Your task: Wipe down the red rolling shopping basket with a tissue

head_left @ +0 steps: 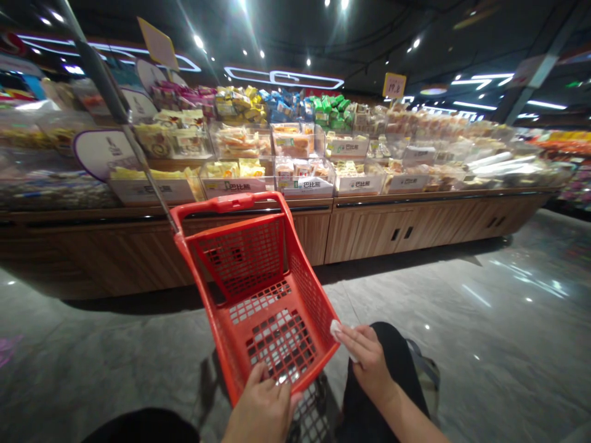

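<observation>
A red plastic shopping cart (272, 303) with a mesh basket stands in front of me, tilted in the view. My left hand (264, 403) grips its near rim, with the thumb over the edge and the fingers partly hidden. At the cart's right near corner, my right hand (364, 357) is closed on a white wipe (336, 329), which lies against the outside of the rim. Part of the wipe is hidden under the fingers. Nothing lies in the upper basket, and a lower mesh part (310, 415) shows beneath it.
Behind the cart runs a wood-panelled display counter (364, 231) with clear bins of packaged snacks (302, 166). A metal pole (150, 175) rises beside the cart handle (231, 202). My dark-clothed knee (392, 351) is at the right, near a bag (425, 372). Grey glossy floor (462, 344) surrounds the cart.
</observation>
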